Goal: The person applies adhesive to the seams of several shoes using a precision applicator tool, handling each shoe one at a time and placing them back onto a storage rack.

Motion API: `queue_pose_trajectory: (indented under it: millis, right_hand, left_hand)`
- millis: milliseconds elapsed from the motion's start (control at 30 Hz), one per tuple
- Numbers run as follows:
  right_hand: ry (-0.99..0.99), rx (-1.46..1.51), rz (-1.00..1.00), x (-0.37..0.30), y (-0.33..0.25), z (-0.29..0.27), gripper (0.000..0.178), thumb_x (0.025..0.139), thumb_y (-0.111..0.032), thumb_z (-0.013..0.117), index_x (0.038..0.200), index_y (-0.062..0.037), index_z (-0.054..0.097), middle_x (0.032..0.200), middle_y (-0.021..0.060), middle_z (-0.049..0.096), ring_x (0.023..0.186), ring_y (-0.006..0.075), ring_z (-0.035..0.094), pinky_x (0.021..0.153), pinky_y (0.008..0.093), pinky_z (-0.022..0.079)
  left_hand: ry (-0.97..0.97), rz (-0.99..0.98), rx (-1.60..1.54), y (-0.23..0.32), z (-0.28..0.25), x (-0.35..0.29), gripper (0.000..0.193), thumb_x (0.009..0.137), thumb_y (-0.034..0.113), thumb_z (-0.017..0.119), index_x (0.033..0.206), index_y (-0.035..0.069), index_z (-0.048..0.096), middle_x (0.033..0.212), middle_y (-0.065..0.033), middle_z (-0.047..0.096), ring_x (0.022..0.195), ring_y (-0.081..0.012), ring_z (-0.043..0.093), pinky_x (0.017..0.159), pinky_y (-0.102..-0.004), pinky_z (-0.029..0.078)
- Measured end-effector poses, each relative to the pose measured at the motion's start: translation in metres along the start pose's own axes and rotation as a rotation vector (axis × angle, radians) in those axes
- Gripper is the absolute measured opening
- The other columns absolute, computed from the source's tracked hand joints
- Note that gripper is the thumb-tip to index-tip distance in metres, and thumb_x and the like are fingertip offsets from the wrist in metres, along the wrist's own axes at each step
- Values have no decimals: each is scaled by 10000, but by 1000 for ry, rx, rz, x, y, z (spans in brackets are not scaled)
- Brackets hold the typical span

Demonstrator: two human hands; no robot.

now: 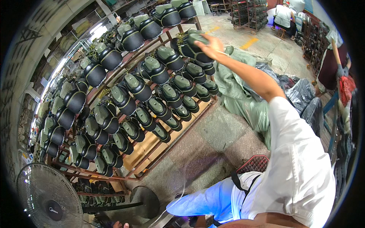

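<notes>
“Two hands were seen?”

“Yes. The right hand was stretched out to the far end of the rack, where a shoe was gripped, the fingers being pressed against its green part.”

“And the left hand?”

“Only a few fingers were shown at the lower edge of the view, so whether it was spread or closed could not be told.”

“Where was the shoe held?”

“At the rack's end, near the other shoes, which were set in sloping rows. Whether it was borne by the rack could not be made out.”

“What else was found nearby?”

“Green sacks were heaped just beside the rack, and a fan was placed at lower left.”
</notes>
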State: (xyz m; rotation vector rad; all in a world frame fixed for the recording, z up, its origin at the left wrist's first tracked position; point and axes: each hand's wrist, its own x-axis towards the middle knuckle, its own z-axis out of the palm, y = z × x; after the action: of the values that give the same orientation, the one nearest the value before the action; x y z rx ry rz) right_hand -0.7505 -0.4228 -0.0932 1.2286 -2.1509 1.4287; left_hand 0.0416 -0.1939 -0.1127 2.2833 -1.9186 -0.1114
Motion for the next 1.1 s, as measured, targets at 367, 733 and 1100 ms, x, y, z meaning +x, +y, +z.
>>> queue_pose_trajectory:
  millis: [367,733,1100]
  right_hand:
    - [495,264,-638,55,-57,65,568,916,-500,776,1300,-87,707,1163,205,763,1065,393,736,915,461,592]
    - [254,33,-212,164,-107,32,811,771,-617,837,1376,-112,645,1126,251,754,1077,447,714,973,526,553]
    - [300,387,-99,-15,-26,-140,626,832,-443,846,1355,-131,702,972,112,778,892,200,725,851,372,568]
  left_hand:
    - [26,-86,-98,-5,-3,-12,485,988,420,753,1305,54,720,1002,-222,779,916,-310,741,827,-423,562]
    - [-69,-168,-47,-2,3,7,515,986,443,752,1358,93,687,1112,-198,786,1032,-354,750,908,-439,555]
    - [327,324,-159,128,-38,-24,805,956,551,735,1486,-22,536,1412,-275,619,1325,-448,576,1110,-534,453]
